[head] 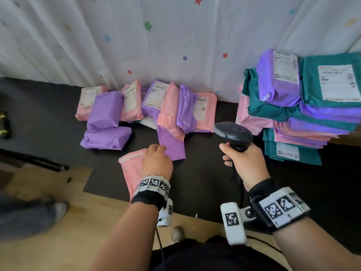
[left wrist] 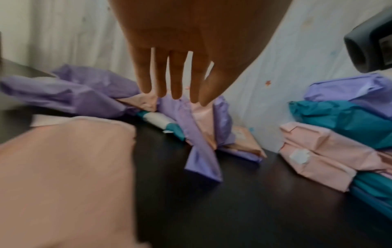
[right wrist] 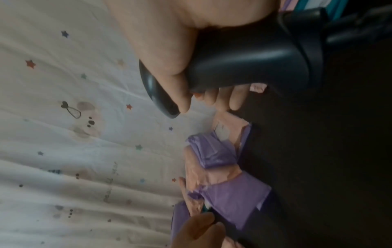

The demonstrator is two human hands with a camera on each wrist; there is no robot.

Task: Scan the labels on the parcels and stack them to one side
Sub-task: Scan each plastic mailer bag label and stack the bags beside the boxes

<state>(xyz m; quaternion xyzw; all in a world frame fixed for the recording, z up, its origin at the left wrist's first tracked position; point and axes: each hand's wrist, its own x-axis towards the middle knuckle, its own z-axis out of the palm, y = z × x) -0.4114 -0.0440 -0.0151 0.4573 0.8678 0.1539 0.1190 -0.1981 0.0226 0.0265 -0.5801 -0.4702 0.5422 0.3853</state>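
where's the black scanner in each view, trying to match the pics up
Head: the scanner is right of centre, held by the right hand, head aimed at the loose parcels.
Left wrist: only its head shows at the upper right edge, above the stack.
Right wrist: it fills the top centre, fingers wrapped round the handle.
Shared landmark: the star-print curtain behind the parcels.

Loose parcels (head: 148, 106) are lying overlapped on the mat (head: 197, 173) against the curtain (head: 156, 45). The stack (head: 300, 106) is standing to their right. One parcel (head: 132, 169) is lying nearer, before them, with the scanner (head: 234, 135) hovering between heap and stack.
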